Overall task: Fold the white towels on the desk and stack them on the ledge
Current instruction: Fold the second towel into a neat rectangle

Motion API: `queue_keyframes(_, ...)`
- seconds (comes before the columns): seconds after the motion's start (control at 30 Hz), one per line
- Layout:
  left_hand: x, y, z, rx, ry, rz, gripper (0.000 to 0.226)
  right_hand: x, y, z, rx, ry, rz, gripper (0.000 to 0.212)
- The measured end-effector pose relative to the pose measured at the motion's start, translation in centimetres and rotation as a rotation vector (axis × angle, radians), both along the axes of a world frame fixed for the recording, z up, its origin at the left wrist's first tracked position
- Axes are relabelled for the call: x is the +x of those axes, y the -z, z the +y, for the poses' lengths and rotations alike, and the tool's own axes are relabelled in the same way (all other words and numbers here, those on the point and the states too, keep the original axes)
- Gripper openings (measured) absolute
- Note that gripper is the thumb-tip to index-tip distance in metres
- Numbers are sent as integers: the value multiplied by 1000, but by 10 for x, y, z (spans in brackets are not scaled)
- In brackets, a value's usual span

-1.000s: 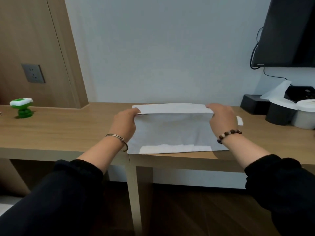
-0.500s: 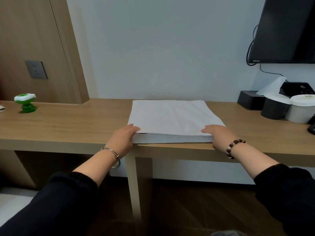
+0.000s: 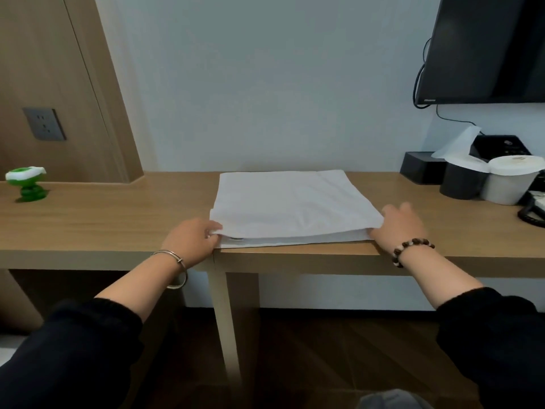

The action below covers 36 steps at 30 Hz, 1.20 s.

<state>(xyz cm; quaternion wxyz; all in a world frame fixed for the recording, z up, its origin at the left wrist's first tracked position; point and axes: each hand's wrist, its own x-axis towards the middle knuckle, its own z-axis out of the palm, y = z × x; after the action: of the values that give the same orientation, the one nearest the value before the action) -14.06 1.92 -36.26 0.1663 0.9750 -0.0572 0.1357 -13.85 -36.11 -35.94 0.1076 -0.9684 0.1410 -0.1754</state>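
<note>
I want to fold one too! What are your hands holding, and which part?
The white towel. The left hand pinches its near left corner; the right hand holds its near right corner.

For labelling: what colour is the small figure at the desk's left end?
The figure is green with a white top; the head view shows it.
</note>
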Motion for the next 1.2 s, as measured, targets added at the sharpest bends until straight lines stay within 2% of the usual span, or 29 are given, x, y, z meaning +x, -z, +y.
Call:
queue_keyframes(0.07,0,-8,-5,-176,-40,61,35,1,-8,-6,134,7,57,39)
queue_keyframes(0.17,10,-20,-10,-543,-115,179,25,9,-17,-16,371,13,78,18)
queue_keyframes(0.2,11,-26,-12,-668,-148,237,16,12,-22,-16,526,40,76,13)
queue_keyframes(0.23,12,-30,-15,-759,-181,290,9,14,-25,-16,745,84,43,18)
queue_keyframes(0.3,12,-33,-18,-855,-228,365,12,21,-30,-17,1347,113,-128,35)
queue_keyframes(0.37,13,-32,-21,-862,-232,402,11,21,-31,-21,1676,86,-170,43)
queue_keyframes(0.4,14,-32,-22,-879,-235,416,11,20,-30,-24,1753,135,-175,44)
queue_keyframes(0.5,17,-35,-23,-1015,-319,484,11,18,-32,-27,1725,180,-123,28)
queue_keyframes(0.57,19,-41,-20,-1093,-345,577,9,17,-34,-24,1620,128,41,21)
queue_keyframes(0.63,20,-47,-19,-1131,-351,678,12,17,-35,-17,1490,56,242,20)
queue_keyframes(0.7,22,-53,-22,-1189,-311,699,16,23,-38,-11,1436,6,297,29)
queue_keyframes(0.77,28,-62,-27,-1360,-205,600,16,32,-49,-5,1554,-52,172,38)
queue_keyframes(0.87,37,-67,-31,-1640,-61,384,21,44,-66,-2,1767,-194,-195,35)
queue_keyframes(0.9,36,-63,-30,-1629,-57,372,20,42,-66,-2,1765,-194,-220,33)
queue_keyframes(1.0,27,-45,-22,-1514,-133,470,11,32,-55,-8,1597,-145,-94,33)
queue_keyframes(1.1,19,-38,-17,-1475,-189,546,14,27,-44,-14,1543,-56,26,18)
queue_keyframes(1.2,13,-38,-20,-1431,-214,535,9,21,-36,-13,1467,-2,116,24)
